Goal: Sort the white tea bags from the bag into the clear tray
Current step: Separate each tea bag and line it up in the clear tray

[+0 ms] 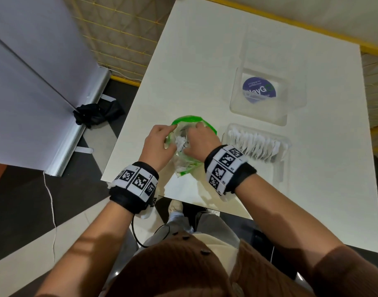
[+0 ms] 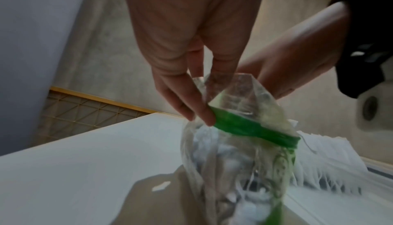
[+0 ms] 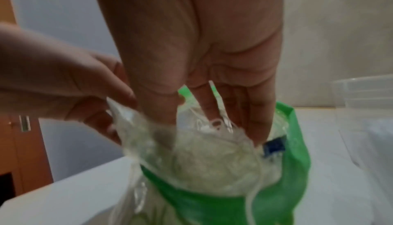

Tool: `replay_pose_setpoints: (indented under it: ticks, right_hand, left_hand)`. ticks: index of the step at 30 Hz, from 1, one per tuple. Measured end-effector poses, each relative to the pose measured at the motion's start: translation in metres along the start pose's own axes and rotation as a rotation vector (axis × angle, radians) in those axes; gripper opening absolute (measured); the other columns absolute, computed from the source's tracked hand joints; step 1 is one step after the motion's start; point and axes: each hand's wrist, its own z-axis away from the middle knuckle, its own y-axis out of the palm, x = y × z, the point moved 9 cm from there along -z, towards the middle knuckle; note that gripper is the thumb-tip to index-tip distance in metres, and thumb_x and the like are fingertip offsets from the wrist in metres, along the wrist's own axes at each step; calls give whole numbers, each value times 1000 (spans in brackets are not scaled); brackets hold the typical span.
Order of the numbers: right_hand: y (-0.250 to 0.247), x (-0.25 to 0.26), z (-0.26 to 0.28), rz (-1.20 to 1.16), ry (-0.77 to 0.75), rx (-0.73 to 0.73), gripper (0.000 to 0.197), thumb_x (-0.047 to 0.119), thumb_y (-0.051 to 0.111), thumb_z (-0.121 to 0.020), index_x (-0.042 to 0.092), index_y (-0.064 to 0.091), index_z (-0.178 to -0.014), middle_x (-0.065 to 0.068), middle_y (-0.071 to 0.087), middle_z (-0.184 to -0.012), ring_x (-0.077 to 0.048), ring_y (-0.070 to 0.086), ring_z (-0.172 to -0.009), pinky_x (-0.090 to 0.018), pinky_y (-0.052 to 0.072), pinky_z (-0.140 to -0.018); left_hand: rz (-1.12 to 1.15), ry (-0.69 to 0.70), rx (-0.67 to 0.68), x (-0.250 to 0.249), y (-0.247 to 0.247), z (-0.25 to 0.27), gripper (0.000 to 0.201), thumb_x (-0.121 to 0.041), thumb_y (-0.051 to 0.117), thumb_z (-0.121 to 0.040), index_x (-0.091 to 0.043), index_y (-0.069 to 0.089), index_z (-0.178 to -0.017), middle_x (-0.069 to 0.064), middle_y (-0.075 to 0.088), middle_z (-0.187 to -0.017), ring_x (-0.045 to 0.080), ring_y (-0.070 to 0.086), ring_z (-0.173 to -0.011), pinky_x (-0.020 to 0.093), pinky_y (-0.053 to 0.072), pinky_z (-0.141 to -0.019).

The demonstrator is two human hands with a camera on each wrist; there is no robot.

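Observation:
A clear plastic bag [image 1: 189, 166] with a green rim stands on the white table [image 1: 194, 61], holding white tea bags [image 1: 181, 142] and their strings. My left hand [image 1: 160, 142] pinches the bag's near-left edge and holds the mouth apart; in the left wrist view its fingertips [image 2: 204, 114] sit on the bag [image 2: 234, 144] at the green band. My right hand [image 1: 202, 139] reaches down into the mouth. In the right wrist view its fingers [image 3: 251, 114] lie among tea bags [image 3: 212, 153] and strings; the blur hides whether they grip any. The clear tray [image 1: 284, 140] to the right holds a row of tea bags.
A larger clear container [image 1: 299, 99] with a round blue sticker inside stands behind the tray, and shows at the right edge of the right wrist view [image 3: 365, 107]. The table's near edge runs just below my wrists. A grey panel [image 1: 33, 82] and black cloth [image 1: 95, 113] are at the left.

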Motion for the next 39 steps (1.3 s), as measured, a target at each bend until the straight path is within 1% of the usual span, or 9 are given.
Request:
replay_pose_setpoints:
  ticks: [3,6,15,20,24,28,31,35,39]
  right_hand:
    - [9,-3,-12,-26,33,32,35,26,59,-86,9,58,-118,-7,62,-112,-25,60,-104,-29,46,-79]
    - [21,-1,-17,-49,43,118,26,19,54,-90,7,59,-112,-7,62,-105,-24,60,-103,-27,45,-79]
    - [21,-8,-20,-86,36,125,23,6,51,-90,5,63,-110,-11,62,-114,-27,58,-105,-27,42,-76]
    - [-9,-17,-6,-379,13,12,31,11,63,-82,13,65,-113,-7,62,-117,-23,59,-105,-24,45,-81]
    - [-17,-25,5,-723,13,-29,21,8,69,-78,11,68,-99,-6,63,-96,-23,63,-87,-35,56,-78]
    - [-20,-33,9,-918,4,-91,17,7,71,-77,23,65,-82,-4,63,-84,-17,61,-79,-26,56,-69]
    - [-25,-32,12,-1044,-45,-96,14,5,70,-78,15,67,-88,-8,65,-85,-19,64,-76,-31,58,-70]
    - [-40,-25,18,-1271,-123,-107,14,-3,66,-81,9,64,-88,-9,61,-83,-18,63,-72,-25,59,-66]
    - [-54,-26,21,-1324,-156,-181,17,-4,66,-80,11,63,-85,-8,61,-80,-17,63,-73,-26,58,-67]
  left_hand:
    - [-11,-16,-36,2,-1,0,49,2,55,-85,-7,50,-132,16,48,-127,26,52,-110,16,35,-89]
    - [1,-81,-33,8,4,0,51,-1,55,-86,-9,46,-136,15,45,-130,27,51,-112,14,32,-86]
    - [-52,-63,-44,10,4,1,55,6,53,-83,-6,43,-136,17,43,-130,29,48,-113,7,25,-83]
    - [-71,-87,1,13,5,3,58,5,55,-83,-9,43,-138,15,43,-131,29,49,-114,13,30,-87]
    - [-87,-95,11,10,3,3,57,4,55,-84,-9,43,-138,15,43,-132,29,49,-116,15,30,-89]
    - [-90,-92,28,8,0,2,56,0,58,-84,-10,44,-137,16,44,-130,30,49,-115,15,30,-88]
    - [-103,-86,38,7,-1,1,51,1,58,-82,-7,50,-132,18,48,-126,30,48,-116,8,24,-80]
    - [-116,-137,43,12,-1,0,39,-5,59,-84,1,51,-122,18,45,-126,30,48,-114,9,24,-75]
    - [-115,-111,8,7,-7,3,39,-8,61,-86,6,52,-121,17,42,-129,29,44,-119,18,29,-89]
